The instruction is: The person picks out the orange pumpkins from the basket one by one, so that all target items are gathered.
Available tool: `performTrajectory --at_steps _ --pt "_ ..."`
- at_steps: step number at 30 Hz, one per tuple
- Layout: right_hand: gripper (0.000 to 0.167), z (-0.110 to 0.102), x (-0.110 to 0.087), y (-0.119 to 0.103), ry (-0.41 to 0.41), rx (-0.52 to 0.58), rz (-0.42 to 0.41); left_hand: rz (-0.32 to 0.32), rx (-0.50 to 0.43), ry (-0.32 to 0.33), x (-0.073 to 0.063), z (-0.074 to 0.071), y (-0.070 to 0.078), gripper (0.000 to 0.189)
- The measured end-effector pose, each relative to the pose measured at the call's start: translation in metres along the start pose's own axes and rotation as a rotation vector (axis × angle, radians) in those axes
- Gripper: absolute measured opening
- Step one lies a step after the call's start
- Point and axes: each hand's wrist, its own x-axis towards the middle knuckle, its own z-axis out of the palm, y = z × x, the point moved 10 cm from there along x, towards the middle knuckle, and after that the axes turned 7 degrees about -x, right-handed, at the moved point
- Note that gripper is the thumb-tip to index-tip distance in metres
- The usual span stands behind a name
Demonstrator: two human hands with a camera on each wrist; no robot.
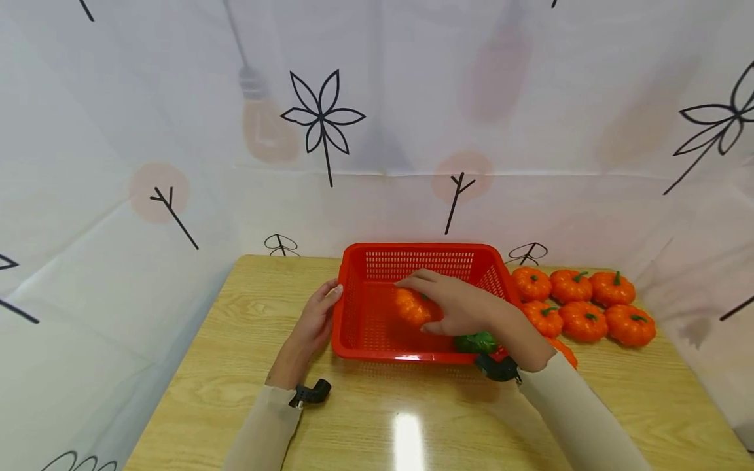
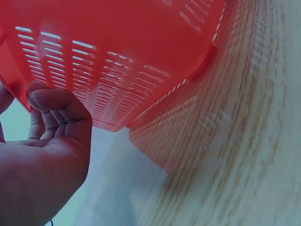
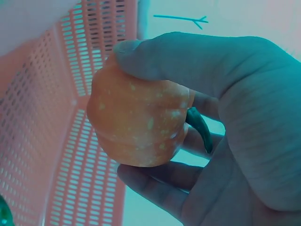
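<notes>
My right hand [image 1: 456,302] grips a small orange pumpkin [image 1: 411,307] over the inside of a red plastic basket [image 1: 406,357]. Seen from the right wrist, the thumb lies across one side of the pumpkin [image 3: 136,117] and the fingers are on the other. Its green stem [image 3: 199,129] points toward the palm. At the basket's left rim, my left hand [image 1: 316,318] holds on with curled fingers, as the left wrist view also shows. A dark green, shiny vegetable [image 1: 476,342] lies in the basket's front right corner, partly covered by the right wrist.
Several orange pumpkins [image 1: 583,320] stand in rows on the wooden table [image 1: 235,373], right of the basket; the right forearm partly hides one. Behind and beside the table hangs a pale sheet [image 1: 400,137] with plant drawings.
</notes>
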Motion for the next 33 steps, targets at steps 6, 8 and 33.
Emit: performTrajectory --at_steps 6,8,33 --pt "0.083 -0.006 -0.023 -0.001 0.061 0.006 0.000 -0.010 0.015 0.008 -0.002 -0.002 0.000 0.033" --pt "0.084 -0.007 -0.032 0.001 0.071 0.016 0.016 -0.014 0.021 0.011 -0.002 -0.002 0.000 0.036" --pt "0.087 -0.010 -0.123 0.030 0.209 0.051 0.165 -0.004 -0.002 -0.022 -0.003 -0.001 -0.001 0.028"
